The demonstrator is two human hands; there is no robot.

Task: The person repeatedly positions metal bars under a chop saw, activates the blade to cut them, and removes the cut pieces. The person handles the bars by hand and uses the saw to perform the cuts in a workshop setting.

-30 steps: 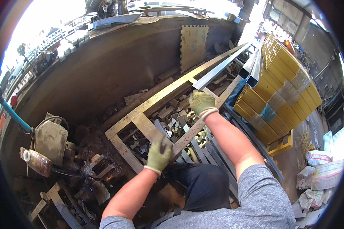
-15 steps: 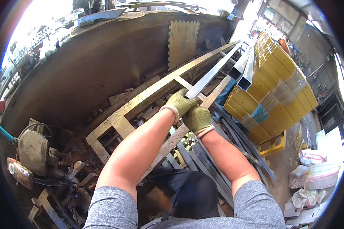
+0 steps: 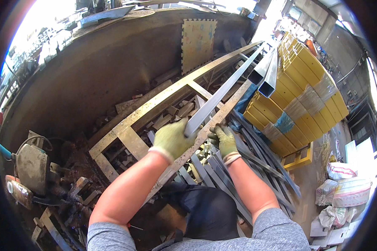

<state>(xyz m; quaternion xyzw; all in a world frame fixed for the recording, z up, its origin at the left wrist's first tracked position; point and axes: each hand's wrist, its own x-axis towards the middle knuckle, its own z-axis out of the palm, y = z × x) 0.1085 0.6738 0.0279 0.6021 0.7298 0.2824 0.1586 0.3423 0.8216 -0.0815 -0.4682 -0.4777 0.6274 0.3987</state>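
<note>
Both my hands wear yellow-green work gloves. My left hand [image 3: 171, 137] is closed round the near end of a long grey square metal tube [image 3: 218, 98], which slopes away to the far right. The tube lies over a long pale metal frame [image 3: 159, 100] with crossbars. On the right of the frame's near rail [image 3: 205, 136], my right hand [image 3: 225, 143] is off the tube, its fingers loosely bent and apart beside the rail. Whether its fingertips touch the rail I cannot tell.
Two wider square tubes [image 3: 267, 87] point toward me beside stacked yellow metal pieces [image 3: 299, 92]. Below my right hand lie several dark metal bars [image 3: 266, 157]. At left stands a dirty cutting machine [image 3: 32, 167], with offcuts near it. White sacks [image 3: 352, 192] lie at right.
My left hand has drawn the tube's near end toward me and to the left. My right hand has come off the tube and moved down and slightly right, beside the near rail.
</note>
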